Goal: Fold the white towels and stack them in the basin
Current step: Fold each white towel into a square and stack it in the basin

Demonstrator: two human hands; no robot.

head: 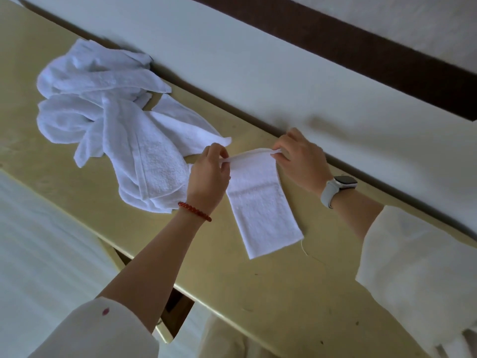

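Observation:
A small white towel (260,205), folded into a narrow strip, lies on the yellowish table (271,293) with its far edge lifted. My left hand (209,177) pinches the left corner of that raised edge. My right hand (299,158) pinches the right corner, close to the wall. A heap of several unfolded white towels (108,117) lies to the left, touching my left hand's side. No basin is in view.
A white wall with a dark band (335,40) runs along the table's far edge. The table's near edge runs diagonally, with a dark gap (175,308) under it. A pale surface (38,254) lies at the lower left.

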